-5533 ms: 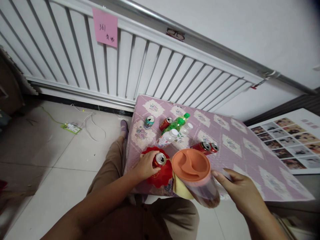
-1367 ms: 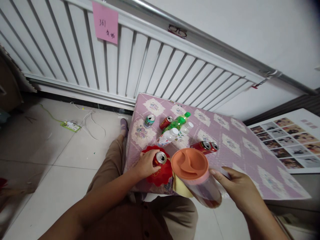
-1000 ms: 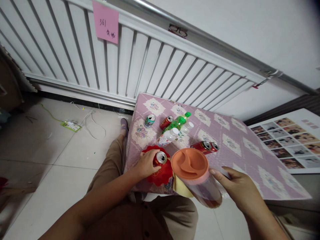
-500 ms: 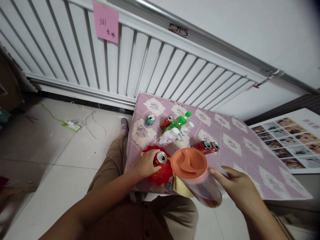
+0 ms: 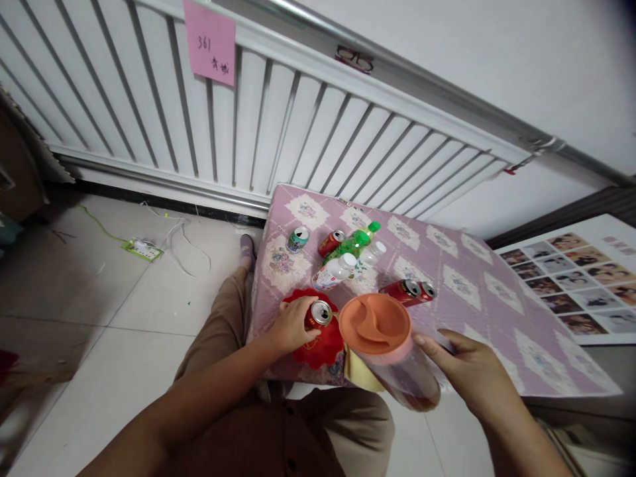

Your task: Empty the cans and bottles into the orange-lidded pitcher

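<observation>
My left hand (image 5: 292, 326) is wrapped round a red drink can (image 5: 318, 315) with an opened top, on or just above a red scalloped tray (image 5: 320, 351). In my right hand (image 5: 467, 361) is the handle of a clear pitcher (image 5: 405, 377) with an orange lid (image 5: 376, 323). The pitcher tilts with its lid toward the can, and a little brown liquid lies at its bottom end. Part of a yellow cloth (image 5: 362, 372) shows below the lid. Whether the pitcher touches the can, I cannot tell.
Beyond the tray stand a white bottle (image 5: 330, 273), a clear bottle (image 5: 370, 255), green bottles (image 5: 350, 246), a red can (image 5: 330, 245) and a teal can (image 5: 297, 240). Two red cans (image 5: 405, 291) are to the right. A radiator (image 5: 278, 126) borders the cloth-covered table (image 5: 477, 285).
The pitcher and my right hand have shifted very slightly left. My left hand and the can stay in place.
</observation>
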Action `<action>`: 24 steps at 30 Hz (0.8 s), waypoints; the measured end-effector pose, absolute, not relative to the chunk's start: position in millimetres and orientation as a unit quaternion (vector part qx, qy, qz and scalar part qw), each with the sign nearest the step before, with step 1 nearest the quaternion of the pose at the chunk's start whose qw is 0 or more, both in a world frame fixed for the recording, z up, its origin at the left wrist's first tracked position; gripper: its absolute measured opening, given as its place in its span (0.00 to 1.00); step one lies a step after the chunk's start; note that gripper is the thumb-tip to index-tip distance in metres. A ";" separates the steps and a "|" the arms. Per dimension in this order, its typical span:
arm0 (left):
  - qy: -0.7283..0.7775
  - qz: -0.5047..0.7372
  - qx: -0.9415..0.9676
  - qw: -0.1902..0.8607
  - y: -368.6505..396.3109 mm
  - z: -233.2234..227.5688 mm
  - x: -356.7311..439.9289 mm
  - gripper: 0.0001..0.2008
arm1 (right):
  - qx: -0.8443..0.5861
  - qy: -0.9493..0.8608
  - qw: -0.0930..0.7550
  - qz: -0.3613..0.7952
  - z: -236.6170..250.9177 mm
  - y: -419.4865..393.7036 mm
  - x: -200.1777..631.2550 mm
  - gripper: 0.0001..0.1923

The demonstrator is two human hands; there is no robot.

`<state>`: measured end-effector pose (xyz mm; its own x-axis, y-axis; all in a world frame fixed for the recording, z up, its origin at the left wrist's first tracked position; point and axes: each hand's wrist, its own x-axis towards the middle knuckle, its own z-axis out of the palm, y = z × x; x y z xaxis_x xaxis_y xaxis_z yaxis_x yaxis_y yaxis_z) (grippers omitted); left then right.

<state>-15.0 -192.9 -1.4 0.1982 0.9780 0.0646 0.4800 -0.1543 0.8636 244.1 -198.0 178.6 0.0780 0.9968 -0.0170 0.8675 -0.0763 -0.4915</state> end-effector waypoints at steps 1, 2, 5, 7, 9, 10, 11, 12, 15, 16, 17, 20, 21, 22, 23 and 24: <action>0.535 0.337 0.681 0.369 -192.9 -1.5 -15.0 0.35 | -0.713 -0.654 0.178 0.180 180.9 -198.1 241.6 0.26; 0.535 0.336 0.681 0.369 -192.9 -1.7 -15.1 0.35 | -0.713 -0.654 0.177 0.180 183.0 -198.0 239.3 0.26; 0.535 0.338 0.682 0.368 -192.7 -2.8 -14.9 0.35 | -0.711 -0.657 0.174 0.181 186.5 -197.7 235.8 0.25; 0.534 0.340 0.682 0.367 -192.6 -3.6 -14.8 0.35 | -0.710 -0.660 0.168 0.180 185.5 -197.3 237.0 0.25; 0.533 0.340 0.682 0.367 -192.5 -3.7 -14.7 0.35 | -0.711 -0.662 0.165 0.174 182.8 -196.9 240.0 0.26; 0.533 0.340 0.681 0.368 -192.5 -3.6 -14.7 0.34 | -0.711 -0.662 0.165 0.171 181.3 -196.6 241.6 0.26; 0.533 0.340 0.681 0.369 -192.5 -3.4 -14.8 0.35 | -0.710 -0.663 0.166 0.168 179.9 -196.4 243.1 0.26; 0.533 0.341 0.681 0.369 -192.6 -3.1 -14.9 0.35 | -0.709 -0.664 0.167 0.168 178.7 -196.2 244.3 0.26; 0.532 0.340 0.682 0.369 -192.7 -2.2 -15.2 0.35 | -0.707 -0.666 0.169 0.167 176.7 -195.7 246.3 0.27; 0.532 0.339 0.682 0.369 -192.7 -2.0 -15.3 0.35 | -0.708 -0.665 0.171 0.165 176.4 -195.6 246.6 0.26; 0.532 0.338 0.682 0.370 -192.7 -2.0 -15.3 0.35 | -0.708 -0.664 0.174 0.164 176.3 -195.5 246.9 0.26; 0.534 0.338 0.680 0.371 -192.6 -2.4 -14.9 0.35 | -0.714 -0.657 0.180 0.162 176.4 -195.1 247.0 0.25; 0.534 0.340 0.680 0.371 -192.5 -2.6 -14.7 0.35 | -0.717 -0.654 0.180 0.161 176.6 -195.0 246.8 0.25; 0.534 0.341 0.679 0.371 -192.5 -2.7 -14.5 0.35 | -0.719 -0.652 0.179 0.161 176.9 -194.9 246.4 0.25; 0.533 0.341 0.680 0.370 -192.5 -2.7 -14.4 0.35 | -0.721 -0.649 0.179 0.163 177.3 -194.8 245.8 0.25; 0.533 0.341 0.680 0.370 -192.4 -2.5 -14.4 0.35 | -0.722 -0.647 0.179 0.166 177.7 -194.8 245.1 0.26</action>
<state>-14.4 -192.4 -2.5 0.1987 0.9776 0.0695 0.4722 -0.1576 0.8673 245.1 -194.8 177.7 0.1077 0.9941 -0.0089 0.8755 -0.0990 -0.4729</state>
